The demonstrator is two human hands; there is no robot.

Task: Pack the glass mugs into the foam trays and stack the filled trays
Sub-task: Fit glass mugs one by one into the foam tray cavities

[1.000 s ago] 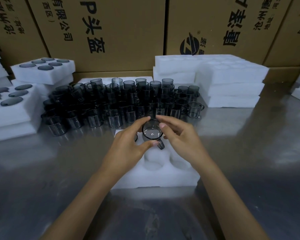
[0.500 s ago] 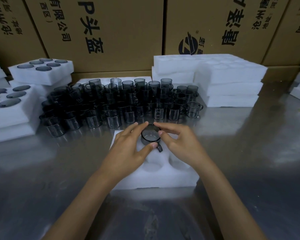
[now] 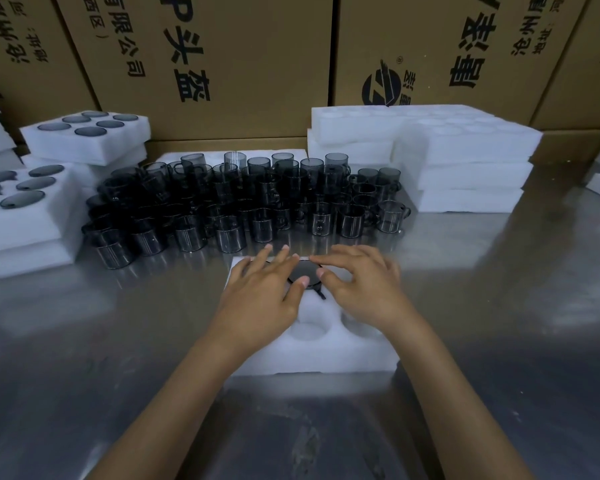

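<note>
The smoky glass mug (image 3: 303,276) sat sunk in a far-row pocket of the foam tray (image 3: 312,355), handle poking out toward the camera. Left hand (image 3: 260,299) lay flat on that tray with fingers spread, thumb tip touching the mug's rim. Right hand (image 3: 364,289) had fingers loosely curled, fingertips at the rim, not really gripping. The loose mugs (image 3: 243,202) were crowded just behind the tray, empty trays (image 3: 465,157) behind-right, filled trays (image 3: 32,216) behind-left.
</note>
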